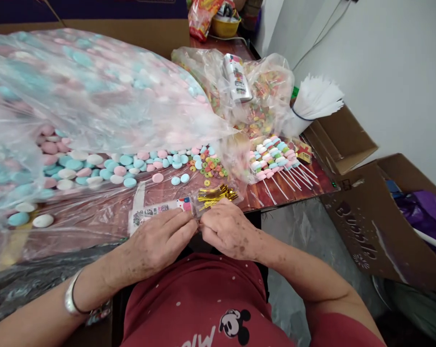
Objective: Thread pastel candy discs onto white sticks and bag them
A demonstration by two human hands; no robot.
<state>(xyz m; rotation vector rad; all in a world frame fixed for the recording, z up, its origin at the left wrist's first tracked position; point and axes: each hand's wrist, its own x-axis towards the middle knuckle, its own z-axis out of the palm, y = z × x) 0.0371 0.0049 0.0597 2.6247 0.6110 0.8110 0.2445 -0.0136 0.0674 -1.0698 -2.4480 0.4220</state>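
Note:
At the table's front edge my left hand (163, 238) and my right hand (230, 231) meet, fingertips close together and pinched. Whatever they hold is hidden by the fingers. Just beyond my right hand lies a bunch of gold twist ties (216, 195) on clear plastic. A printed plastic packet (160, 210) with a barcode lies beyond my left hand, partly covered by it. To the right, candy skewers (274, 159) of pink, white and blue pieces lie in a pile, their white sticks pointing towards me.
A big clear bag (105, 96) spills pastel candies (105, 168) over the left of the table. Small ring candies (211, 166) lie mid-table, before a bag of rings (265, 96) with a printed stack (237, 79) on it. White sticks (317, 96) stand back right; a cardboard box (362, 226) is at right.

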